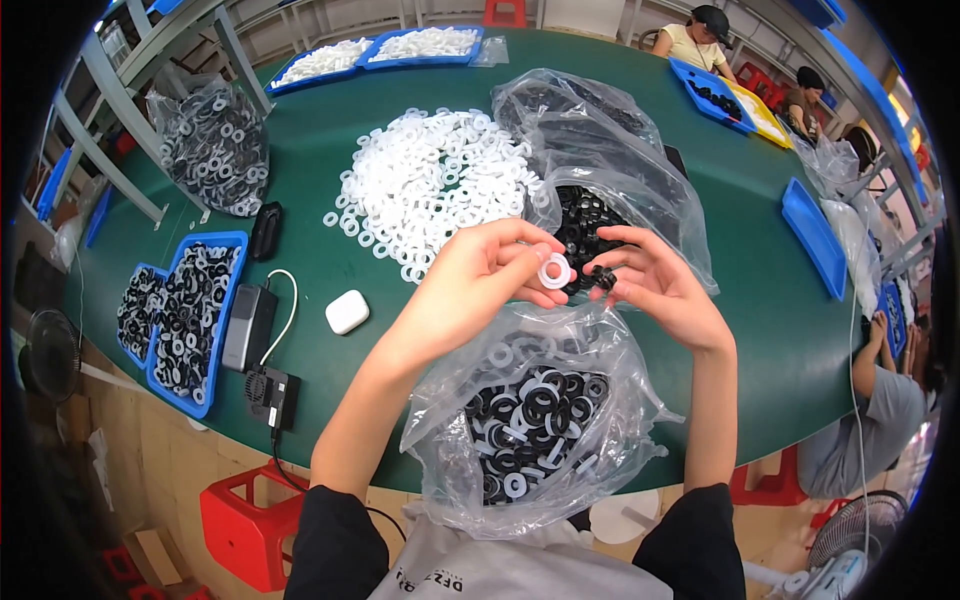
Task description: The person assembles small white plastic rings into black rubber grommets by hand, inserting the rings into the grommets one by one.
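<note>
- Your left hand pinches a white ring between thumb and fingers, its open centre turned toward you.
- Your right hand grips small black pieces at the fingertips; how many it holds is hard to tell.
- Your two hands face each other, with the white ring and the black pieces near each other between them, above the green surface.
- Below your hands, close to your body, an open clear bag holds black and white rings, many of them paired together.
- Just beyond your left hand, a broad pile of white rings lies loose on the surface.
- Just beyond your right hand, black parts lie at the mouth of a large clear bag.
- To your left, two blue trays sit side by side, filled with black and white rings; a stuffed clear bag stands behind them.
- Between those trays and your left forearm lie a small white case, a white cable and a dark box.
- At the far edge, two more blue trays carry white pieces.
</note>
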A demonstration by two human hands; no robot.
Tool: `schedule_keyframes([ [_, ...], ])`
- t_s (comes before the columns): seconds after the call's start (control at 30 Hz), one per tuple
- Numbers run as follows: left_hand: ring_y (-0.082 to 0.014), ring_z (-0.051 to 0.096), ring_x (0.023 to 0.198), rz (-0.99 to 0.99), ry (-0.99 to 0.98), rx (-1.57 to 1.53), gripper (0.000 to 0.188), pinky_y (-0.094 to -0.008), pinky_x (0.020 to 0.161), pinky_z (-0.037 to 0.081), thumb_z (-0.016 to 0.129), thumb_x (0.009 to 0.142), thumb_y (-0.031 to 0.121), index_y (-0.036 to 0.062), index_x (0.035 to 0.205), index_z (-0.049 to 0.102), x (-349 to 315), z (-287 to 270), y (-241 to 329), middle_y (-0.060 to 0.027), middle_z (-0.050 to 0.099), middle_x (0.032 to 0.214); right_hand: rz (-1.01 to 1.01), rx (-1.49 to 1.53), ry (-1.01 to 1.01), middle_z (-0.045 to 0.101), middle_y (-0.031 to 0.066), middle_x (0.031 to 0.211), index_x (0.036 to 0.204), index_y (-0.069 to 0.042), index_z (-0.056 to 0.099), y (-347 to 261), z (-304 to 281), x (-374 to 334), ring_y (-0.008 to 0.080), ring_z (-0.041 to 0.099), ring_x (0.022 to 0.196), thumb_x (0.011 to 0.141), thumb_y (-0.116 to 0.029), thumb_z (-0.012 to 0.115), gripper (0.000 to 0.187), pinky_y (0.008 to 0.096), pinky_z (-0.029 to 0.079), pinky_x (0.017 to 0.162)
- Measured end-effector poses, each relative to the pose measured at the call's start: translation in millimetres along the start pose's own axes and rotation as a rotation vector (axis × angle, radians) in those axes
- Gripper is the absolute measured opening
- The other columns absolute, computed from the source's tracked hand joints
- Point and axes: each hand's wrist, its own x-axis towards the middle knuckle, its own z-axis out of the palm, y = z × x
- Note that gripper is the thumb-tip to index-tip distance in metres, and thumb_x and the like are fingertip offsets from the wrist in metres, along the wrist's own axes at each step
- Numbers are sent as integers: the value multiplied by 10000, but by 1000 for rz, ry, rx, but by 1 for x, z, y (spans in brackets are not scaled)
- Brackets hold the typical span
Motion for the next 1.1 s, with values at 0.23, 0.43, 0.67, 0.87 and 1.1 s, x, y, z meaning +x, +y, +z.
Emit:
schedule_keyframes([
  [0.23, -237, 699, 936, -57, -38, -81, 322, -296, 852, 573, 478, 1022, 175, -81, 1199, 565, -7, 16, 13, -150, 658, 1042, -327, -411, 224, 613, 100, 1118, 1159, 14, 636, -9, 29, -6, 182, 618, 985, 823, -1, 703, 342, 311, 501, 860],
  [0.43, -184, 658, 1017, -69, -14, -179, 337, -300, 904, 550, 485, 1021, 166, -79, 1247, 530, -13, 32, 15, -143, 636, 1127, -724, -930, 460, 635, 111, 946, 1066, -11, 677, -10, 54, -7, 241, 630, 835, 680, 2, 807, 408, 321, 519, 721],
  [0.67, -155, 635, 1052, 1, 54, -103, 366, -279, 938, 520, 613, 930, 28, -62, 1274, 527, -15, 40, 11, -138, 641, 1167, -768, -997, 526, 633, 101, 923, 1073, 4, 675, -7, 57, -8, 241, 620, 815, 661, 18, 804, 432, 322, 510, 700],
  [0.87, -176, 644, 1068, 186, 169, 19, 359, -291, 924, 526, 626, 911, 17, -64, 1248, 530, -20, 56, 2, -168, 660, 1149, -849, -1006, 574, 635, 107, 930, 1089, 22, 681, -3, 58, -7, 245, 616, 811, 639, 51, 796, 466, 323, 505, 685],
  [1.1, -177, 631, 1081, 196, 158, 131, 326, -293, 934, 528, 615, 917, -14, -64, 1234, 553, -21, 57, 7, -156, 642, 1180, -933, -1039, 550, 638, 111, 949, 1061, 25, 691, -2, 53, -9, 245, 616, 814, 610, 22, 815, 468, 320, 502, 684],
])
